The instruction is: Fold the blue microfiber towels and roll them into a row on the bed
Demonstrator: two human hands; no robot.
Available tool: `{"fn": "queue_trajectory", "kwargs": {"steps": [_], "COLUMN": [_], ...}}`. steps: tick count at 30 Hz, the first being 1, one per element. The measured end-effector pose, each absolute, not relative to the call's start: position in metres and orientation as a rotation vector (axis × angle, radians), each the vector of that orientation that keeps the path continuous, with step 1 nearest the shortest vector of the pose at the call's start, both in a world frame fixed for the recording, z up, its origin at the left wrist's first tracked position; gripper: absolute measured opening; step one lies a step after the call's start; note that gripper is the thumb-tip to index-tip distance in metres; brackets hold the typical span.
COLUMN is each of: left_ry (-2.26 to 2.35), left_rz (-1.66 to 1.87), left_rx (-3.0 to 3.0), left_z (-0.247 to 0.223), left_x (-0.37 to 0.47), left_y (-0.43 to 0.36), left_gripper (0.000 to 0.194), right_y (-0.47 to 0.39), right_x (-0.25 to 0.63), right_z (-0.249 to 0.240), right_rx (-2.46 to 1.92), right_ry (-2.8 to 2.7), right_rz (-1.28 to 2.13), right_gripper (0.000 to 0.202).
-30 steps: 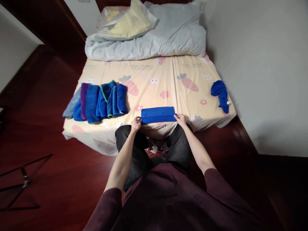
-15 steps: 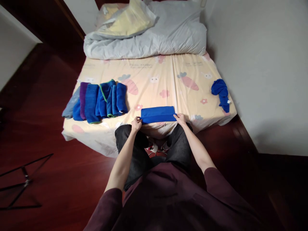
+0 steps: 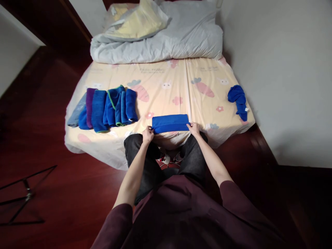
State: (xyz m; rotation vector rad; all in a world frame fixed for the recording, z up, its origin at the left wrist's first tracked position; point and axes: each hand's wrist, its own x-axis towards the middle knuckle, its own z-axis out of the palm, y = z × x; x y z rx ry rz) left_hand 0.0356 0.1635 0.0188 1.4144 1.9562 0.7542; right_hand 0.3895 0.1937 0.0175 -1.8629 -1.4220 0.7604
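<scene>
A blue towel [image 3: 169, 123], folded into a flat strip, lies at the near edge of the bed in front of my knees. My left hand [image 3: 147, 134] pinches its near left corner. At the near right end, my right hand [image 3: 193, 128] grips the cloth between thumb and fingers. To the left lies a row of several folded towels, mostly blue, with a purple towel [image 3: 90, 107] among them and green edging on some. A crumpled blue towel [image 3: 237, 100] with a small white tag rests near the bed's right side.
The bed [image 3: 166, 74] has a yellow sheet with carrot and rabbit prints. A pale grey quilt [image 3: 181, 38] and a yellow pillow [image 3: 142, 24] lie at its far end. Black stand legs [image 3: 28, 195] are on the dark red floor at left; a white wall rises at right.
Both hands keep hold of the folded blue towel's near corners and shift only very slightly. The towels on either side stay where they were.
</scene>
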Motion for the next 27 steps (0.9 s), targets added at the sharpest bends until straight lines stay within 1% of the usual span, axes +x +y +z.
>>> {"fn": "queue_trajectory", "kwargs": {"steps": [8,20,25,27], "left_ry": [1.962,1.972,1.983,1.986], "left_rz": [0.772,0.777,0.798,0.797], "left_rx": [1.422,1.467,1.413,1.425], "left_z": [0.016,0.013,0.014,0.014], "left_x": [0.037,0.036,0.037,0.037], "left_y": [0.161,0.159,0.161,0.161], "left_gripper": [0.023,0.026,0.025,0.026], "right_y": [0.196,0.2,0.198,0.197], "right_x": [0.388,0.39,0.39,0.389], "right_z": [0.009,0.008,0.009,0.01], "right_rx": [-1.908,-1.937,-1.95,-1.938], "right_ry": [-1.451,-1.497,-1.513,-1.524], "right_rz": [0.727,0.733,0.74,0.721], "right_gripper": [0.013,0.013,0.016,0.022]}}
